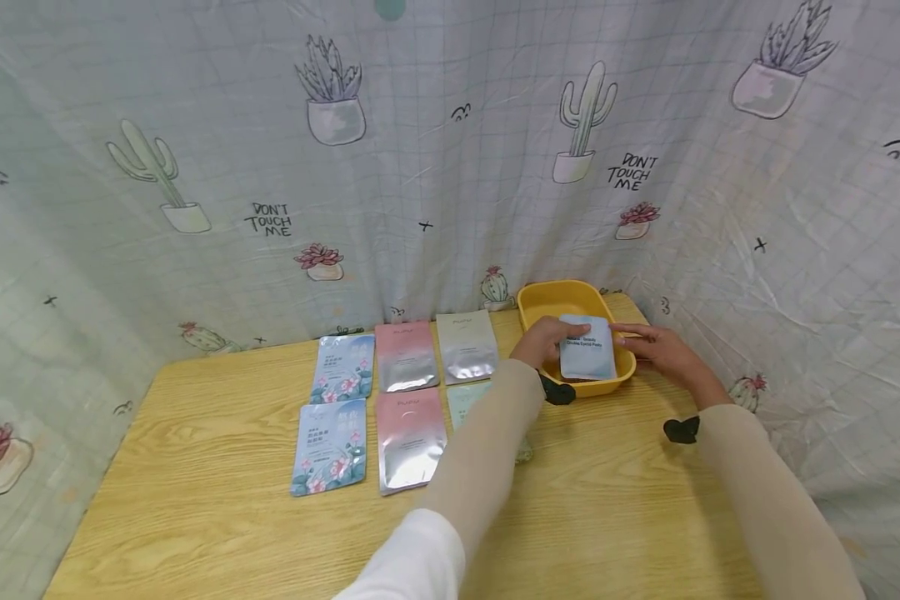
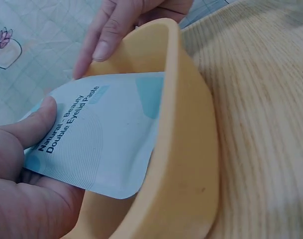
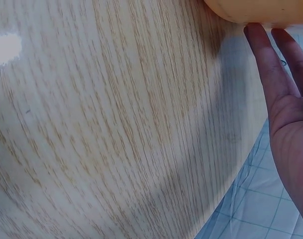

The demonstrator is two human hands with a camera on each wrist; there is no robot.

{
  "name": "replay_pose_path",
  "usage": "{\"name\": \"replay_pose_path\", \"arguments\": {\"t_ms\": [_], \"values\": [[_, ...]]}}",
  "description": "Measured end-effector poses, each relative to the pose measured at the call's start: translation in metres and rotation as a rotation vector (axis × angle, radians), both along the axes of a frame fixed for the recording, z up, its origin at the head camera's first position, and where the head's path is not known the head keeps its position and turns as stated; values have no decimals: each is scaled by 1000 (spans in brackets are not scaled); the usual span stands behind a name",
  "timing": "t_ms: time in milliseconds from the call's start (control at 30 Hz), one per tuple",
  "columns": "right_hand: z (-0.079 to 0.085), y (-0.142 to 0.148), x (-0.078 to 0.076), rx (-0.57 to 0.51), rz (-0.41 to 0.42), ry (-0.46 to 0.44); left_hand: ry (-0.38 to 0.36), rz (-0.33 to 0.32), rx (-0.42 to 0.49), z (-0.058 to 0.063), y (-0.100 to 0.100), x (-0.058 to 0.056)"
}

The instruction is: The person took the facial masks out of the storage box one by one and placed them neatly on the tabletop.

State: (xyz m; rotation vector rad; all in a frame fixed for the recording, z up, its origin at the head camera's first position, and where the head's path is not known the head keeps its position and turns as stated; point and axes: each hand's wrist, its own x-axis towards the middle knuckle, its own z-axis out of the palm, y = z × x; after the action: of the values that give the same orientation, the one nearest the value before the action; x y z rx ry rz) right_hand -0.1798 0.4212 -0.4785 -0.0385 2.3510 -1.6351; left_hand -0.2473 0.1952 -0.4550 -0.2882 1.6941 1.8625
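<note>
My left hand (image 1: 543, 340) pinches a pale blue sachet (image 1: 588, 358) between thumb and fingers. In the left wrist view, the sachet (image 2: 111, 134) reads "Natural - Beauty Double Eyelid Paste"; it lies tilted inside the yellow plastic basin (image 2: 191, 139), its far corner against the wall. The basin (image 1: 562, 292) stands at the table's back right. On its right side is my right hand (image 1: 663, 354), fingers stretched out to the rim. The right wrist view has this hand (image 3: 290, 109) with fairly straight fingertips at the basin's wall. What lies beneath the sachet is hidden.
Left of the basin lie two blue floral sachets (image 1: 330, 447), two pink sachets (image 1: 412, 442), a cream sachet (image 1: 467, 346) and a pale green sachet (image 1: 465, 398), partly covered by my left arm. A patterned curtain (image 1: 420, 167) hangs behind the wooden table (image 1: 217, 500).
</note>
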Motion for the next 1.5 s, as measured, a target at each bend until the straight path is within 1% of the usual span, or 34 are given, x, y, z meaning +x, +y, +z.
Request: {"name": "replay_pose_path", "arguments": {"t_ms": [167,233,300,400,467,533,667,800,900,1067,1267,1400,1500], "values": [[-1,-1,0,11,-11,4,52,-2,43,8,-8,-6],[-1,0,-1,11,-8,4,63,-12,50,12,-12,-8],[-2,0,-1,16,-12,4,79,-39,63,16,-16,-11],[-2,0,-1,22,-10,13,99,-69,108,20,-24,-15],[-2,-1,-1,20,-12,17,103,-73,160,21,-31,-18],[-2,-1,-1,16,-8,21,108,-59,176,23,-41,-19],[-1,-2,-1,18,2,18,135,-29,168,25,-67,-20],[1,-2,0,39,6,17,179,-42,161,26,-94,-21],[3,-3,3,31,3,15,219,-68,137,27,-114,-20],[4,-6,5,11,7,28,271,-70,71,33,-147,-16],[4,-7,5,57,18,32,303,-93,28,38,-184,-4],[4,-6,4,100,18,34,327,-86,-52,43,-210,7],[5,-7,5,97,17,35,367,-69,-160,46,-233,17]]}}
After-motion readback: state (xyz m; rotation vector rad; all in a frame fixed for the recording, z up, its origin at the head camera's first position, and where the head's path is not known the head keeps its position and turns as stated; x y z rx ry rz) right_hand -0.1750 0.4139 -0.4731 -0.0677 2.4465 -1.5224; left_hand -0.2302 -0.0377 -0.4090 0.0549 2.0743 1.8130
